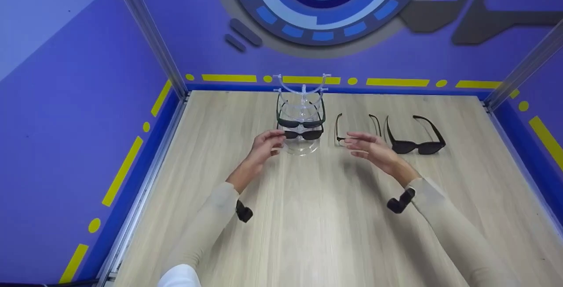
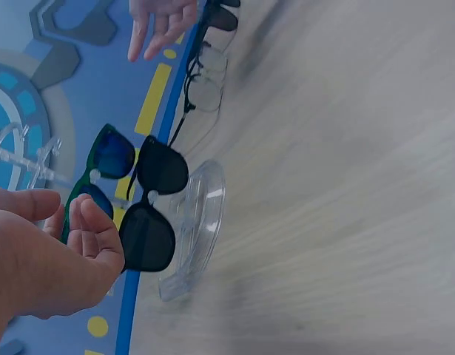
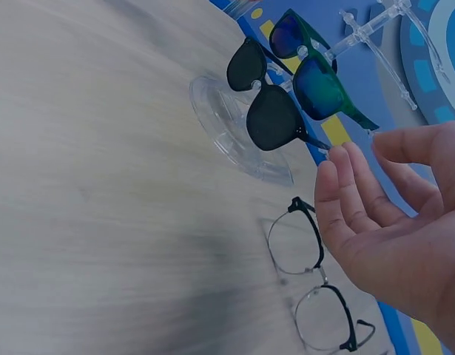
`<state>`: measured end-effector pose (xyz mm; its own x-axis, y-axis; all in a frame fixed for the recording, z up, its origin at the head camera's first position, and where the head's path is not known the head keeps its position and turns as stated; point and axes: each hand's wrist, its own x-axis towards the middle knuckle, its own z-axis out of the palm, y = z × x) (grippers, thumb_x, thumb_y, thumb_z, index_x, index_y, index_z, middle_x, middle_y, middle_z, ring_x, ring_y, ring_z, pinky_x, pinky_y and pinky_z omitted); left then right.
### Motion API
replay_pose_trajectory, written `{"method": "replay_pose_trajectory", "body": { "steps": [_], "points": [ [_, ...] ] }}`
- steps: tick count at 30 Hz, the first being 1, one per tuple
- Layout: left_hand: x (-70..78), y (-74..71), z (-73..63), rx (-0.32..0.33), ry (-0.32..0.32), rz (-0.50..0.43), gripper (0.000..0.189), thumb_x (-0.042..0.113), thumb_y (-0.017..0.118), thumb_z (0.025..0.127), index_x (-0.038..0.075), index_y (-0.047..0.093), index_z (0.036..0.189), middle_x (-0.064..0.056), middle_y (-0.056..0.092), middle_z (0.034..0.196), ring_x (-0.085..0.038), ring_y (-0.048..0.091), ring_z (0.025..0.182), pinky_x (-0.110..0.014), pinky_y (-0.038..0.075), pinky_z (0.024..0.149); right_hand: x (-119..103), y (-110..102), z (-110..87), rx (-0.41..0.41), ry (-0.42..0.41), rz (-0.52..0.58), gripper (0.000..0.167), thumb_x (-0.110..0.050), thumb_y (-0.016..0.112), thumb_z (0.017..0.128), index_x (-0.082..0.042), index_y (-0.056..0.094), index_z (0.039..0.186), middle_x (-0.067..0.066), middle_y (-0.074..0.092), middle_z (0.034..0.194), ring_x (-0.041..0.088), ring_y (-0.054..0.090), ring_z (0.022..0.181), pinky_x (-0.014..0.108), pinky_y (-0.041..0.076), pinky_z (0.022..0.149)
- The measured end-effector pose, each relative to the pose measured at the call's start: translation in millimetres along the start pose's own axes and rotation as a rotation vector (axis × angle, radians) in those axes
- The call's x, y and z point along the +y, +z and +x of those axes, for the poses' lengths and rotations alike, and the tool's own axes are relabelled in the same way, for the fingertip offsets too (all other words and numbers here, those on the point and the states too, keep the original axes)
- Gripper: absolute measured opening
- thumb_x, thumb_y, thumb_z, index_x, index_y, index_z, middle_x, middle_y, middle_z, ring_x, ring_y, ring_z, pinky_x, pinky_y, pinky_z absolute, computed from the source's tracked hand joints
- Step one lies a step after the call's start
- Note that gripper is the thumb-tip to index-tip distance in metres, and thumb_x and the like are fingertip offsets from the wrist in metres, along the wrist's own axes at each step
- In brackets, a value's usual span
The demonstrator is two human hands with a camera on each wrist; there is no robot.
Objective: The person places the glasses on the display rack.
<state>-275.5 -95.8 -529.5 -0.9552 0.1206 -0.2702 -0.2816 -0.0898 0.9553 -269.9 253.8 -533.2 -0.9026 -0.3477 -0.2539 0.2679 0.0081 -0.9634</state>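
A clear display stand (image 1: 303, 151) holds two sunglasses, one above the other. The upper pair is green-framed with bluish lenses (image 3: 317, 87); below it sits a black pair of sunglasses (image 1: 312, 135). My left hand (image 1: 264, 146) is at the left end of these sunglasses, fingers loosely bent, with the fingertips overlapping the frame's edge in the left wrist view. My right hand (image 1: 374, 150) hovers right of the stand with relaxed fingers and holds nothing. Beneath and behind it, partly hidden, lie thin-rimmed eyeglasses (image 3: 318, 229) with dark upper rims.
Another pair of black sunglasses (image 1: 429, 148) rests on the wooden table (image 1: 299, 225) at the right, its temples unfolded toward the back. The stand's upper arms (image 1: 304, 88) hold no glasses. Blue printed panels (image 1: 176, 36) on metal posts enclose the table's back and sides.
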Motion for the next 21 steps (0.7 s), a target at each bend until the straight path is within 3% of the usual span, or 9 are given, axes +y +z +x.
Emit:
{"method": "replay_pose_trajectory", "body": {
  "steps": [9,14,21],
  "points": [
    [-14.8,20.4,-14.1,-0.082,-0.026,-0.029,0.021,0.006,0.060,0.099,0.004,0.068,0.118,-0.001,0.071,0.103,-0.011,0.063,0.084,-0.025,0.049,0.074,8,-13,-22.5,-0.031,0.005,0.021,0.045,-0.013,0.055,0.106,0.000,0.046,0.148,-0.003,0.071,0.125,0.010,0.068,0.111,0.031,0.053,0.103],
    [-19.8,37.5,-19.3,-0.168,-0.070,-0.022,0.026,0.007,0.061,0.099,0.001,0.065,0.123,0.005,0.071,0.095,-0.009,0.062,0.082,-0.024,0.049,0.074,10,-21,-27.5,-0.027,0.021,0.017,0.054,-0.012,0.055,0.106,0.005,0.037,0.154,-0.007,0.072,0.124,0.009,0.068,0.111,0.031,0.053,0.104],
    [-26.0,59.3,-23.0,-0.260,-0.103,0.026,0.028,0.009,0.063,0.098,0.000,0.065,0.124,0.006,0.068,0.095,-0.008,0.062,0.081,-0.022,0.049,0.072,12,-37,-35.3,0.004,0.007,0.046,0.047,-0.010,0.056,0.105,0.001,0.046,0.150,-0.003,0.074,0.124,0.011,0.070,0.108,0.032,0.054,0.103]
  ]
}}
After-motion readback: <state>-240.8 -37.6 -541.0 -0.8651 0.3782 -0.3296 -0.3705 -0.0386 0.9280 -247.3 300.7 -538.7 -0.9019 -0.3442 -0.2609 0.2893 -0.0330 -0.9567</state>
